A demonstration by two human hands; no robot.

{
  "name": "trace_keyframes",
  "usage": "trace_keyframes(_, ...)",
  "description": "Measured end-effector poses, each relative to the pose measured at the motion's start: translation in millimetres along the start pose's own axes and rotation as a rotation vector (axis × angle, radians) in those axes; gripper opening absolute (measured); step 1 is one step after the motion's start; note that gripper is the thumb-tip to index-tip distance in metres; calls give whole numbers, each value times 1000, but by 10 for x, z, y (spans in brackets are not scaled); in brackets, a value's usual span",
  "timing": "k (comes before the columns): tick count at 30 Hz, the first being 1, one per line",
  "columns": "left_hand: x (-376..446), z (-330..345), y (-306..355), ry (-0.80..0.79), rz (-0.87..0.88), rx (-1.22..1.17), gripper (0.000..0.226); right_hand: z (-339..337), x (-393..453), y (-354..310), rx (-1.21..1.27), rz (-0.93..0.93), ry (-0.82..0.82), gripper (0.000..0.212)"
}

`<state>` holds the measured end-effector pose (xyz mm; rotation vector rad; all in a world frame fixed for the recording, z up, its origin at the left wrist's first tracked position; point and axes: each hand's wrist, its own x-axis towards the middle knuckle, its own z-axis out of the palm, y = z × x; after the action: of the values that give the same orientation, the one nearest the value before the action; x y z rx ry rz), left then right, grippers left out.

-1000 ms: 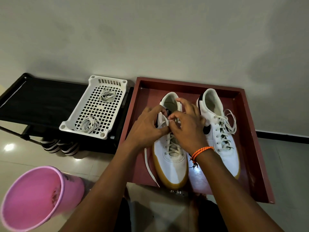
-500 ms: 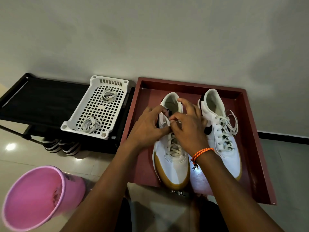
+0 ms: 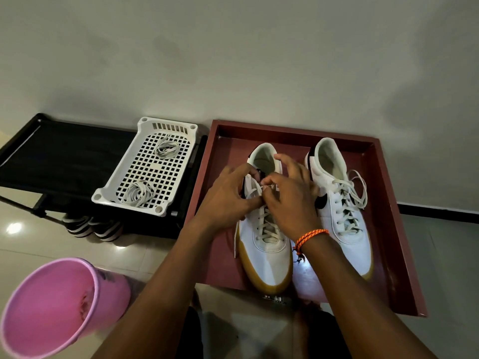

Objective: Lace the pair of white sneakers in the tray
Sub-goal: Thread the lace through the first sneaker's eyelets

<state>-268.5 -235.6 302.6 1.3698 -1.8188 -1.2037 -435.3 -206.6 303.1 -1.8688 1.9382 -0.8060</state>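
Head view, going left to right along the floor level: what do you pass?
Pink bucket → white basket → tray → left sneaker → right sneaker.

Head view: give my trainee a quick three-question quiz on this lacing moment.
1. True or false: both hands, left and right, work at the upper eyelets of the left sneaker.
2. How many lace bundles lie in the white basket?
A. one B. two C. four
3. Fill in: the right sneaker in the red tray looks already ____.

Key: 1 true; 2 B; 3 laced.
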Motion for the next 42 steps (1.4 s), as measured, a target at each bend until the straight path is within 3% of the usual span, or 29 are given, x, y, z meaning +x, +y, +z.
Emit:
trace_keyframes(3,10,2,-10,0,1,2,37,-53,22,6,4,4,13,9)
trace_keyframes(8,31,-6,-23,9,-6,53,41,-145,76,78,137,57,175,11)
trace_keyframes(12,19,0,-5,0,-7,-8,38,-95,31,34,75,29,57,21)
trace_keyframes(15,11,0,-16,6,-2,1,37,-40,-6,-11,17,20,-12,11)
trace_keyframes(23,29,-25,-22,-4,9,63,43,-148,100,137,228,75,176,12)
trace_keyframes(26,27,-17,-32,-4,-4,28,42,-120,66,96,180,53,119,20)
trace_keyframes(30,23,-10,-37,2,6,37,40,-7,-6,6,56,43,-16,10)
trace_keyframes(38,35,-24,-37,-1,4,57,43,-147,135,159,343,114,209,11)
trace_keyframes(40,31,-28,-35,3,3,62,42,-148,139,182,376,130,195,17)
trace_keyframes(42,27,-21,-31,4,-3,56,41,-112,97,131,260,122,112,23)
